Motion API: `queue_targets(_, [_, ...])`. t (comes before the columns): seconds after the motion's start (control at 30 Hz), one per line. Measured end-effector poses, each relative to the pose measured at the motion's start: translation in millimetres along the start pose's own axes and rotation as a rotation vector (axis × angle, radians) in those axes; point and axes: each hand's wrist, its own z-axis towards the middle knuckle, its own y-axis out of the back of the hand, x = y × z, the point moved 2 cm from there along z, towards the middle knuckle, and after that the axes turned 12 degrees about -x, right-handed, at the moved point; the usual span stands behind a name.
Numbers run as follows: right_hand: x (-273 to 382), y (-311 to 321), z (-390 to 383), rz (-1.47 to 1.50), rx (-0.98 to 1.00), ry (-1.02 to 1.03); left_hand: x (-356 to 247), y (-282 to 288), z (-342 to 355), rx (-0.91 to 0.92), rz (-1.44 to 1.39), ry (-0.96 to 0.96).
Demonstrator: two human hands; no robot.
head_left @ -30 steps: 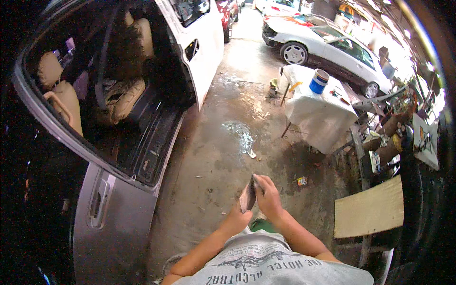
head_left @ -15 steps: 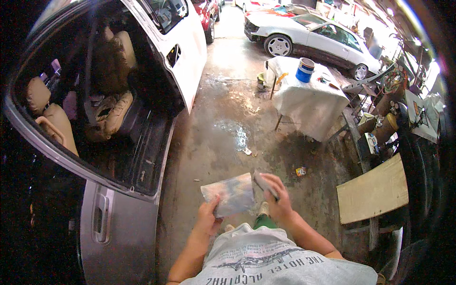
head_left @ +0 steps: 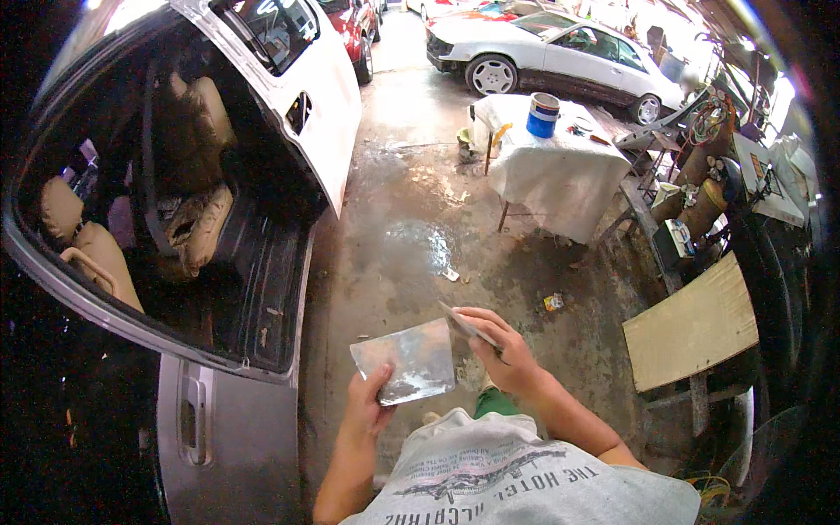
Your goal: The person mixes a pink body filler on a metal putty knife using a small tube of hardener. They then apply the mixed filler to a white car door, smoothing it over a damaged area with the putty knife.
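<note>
A flat, rectangular, shiny plate (head_left: 411,354) with pale, smeared patches lies across my left hand (head_left: 369,398). The thumb presses on its top, while the other fingers are mostly hidden beneath it. My right hand (head_left: 510,354) grips a thin flat scraper (head_left: 472,327), its fingers stretched along the blade and its edge close to the plate's right upper corner. Whether the scraper touches the plate I cannot tell. Both hands are in front of my grey shirt, above the concrete floor.
To the left stands a van (head_left: 229,437) with an open doorway and tan seats (head_left: 210,232). Ahead, a covered table (head_left: 560,188) carries a blue can (head_left: 542,118). Behind it is a white car (head_left: 560,57). A pale board (head_left: 691,328) and clutter line the right side. Small litter (head_left: 553,302) dots the floor.
The view has shifted slightly, so the surroundings appear farther left and higher. The plate is tilted a little differently and looks sharper. Both hands keep their holds on the plate and scraper.
</note>
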Motion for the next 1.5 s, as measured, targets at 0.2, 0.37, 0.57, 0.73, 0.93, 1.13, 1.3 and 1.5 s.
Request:
queue_targets(0.2, [16, -44, -66, 0.355, -0.137, -0.418, 53, 6, 41, -0.055, 0.213, -0.231])
queue_targets(0.37, [11, -49, -51, 0.370, -0.111, -0.442, 85, 1, 28, 0.098, 0.182, -0.194])
queue_targets(0.57, [7, -33, -47, 0.238, 0.051, -0.279, 66, -8, 41, 0.576, 0.943, -0.450])
queue_targets(0.73, [13, -36, -39, -0.036, 0.103, 0.226, 54, -32, 29, 0.508, 0.559, -0.503])
queue_targets(0.93, [44, -34, -36, -0.054, 0.163, 0.306, 45, -32, 16, 0.366, 0.659, -0.385])
queue_targets(1.13, [-3, -42, -10, -0.036, -0.099, -0.099, 40, -36, 9, 0.408, 0.601, -0.489])
queue_targets(1.3, [22, -48, -18, -0.138, -0.016, 0.091, 30, -32, 7, 0.336, 0.669, -0.418])
queue_targets(1.5, [-13, -23, -14, 0.587, -0.383, -0.674, 25, -33, -2, -0.094, 0.382, -0.281])
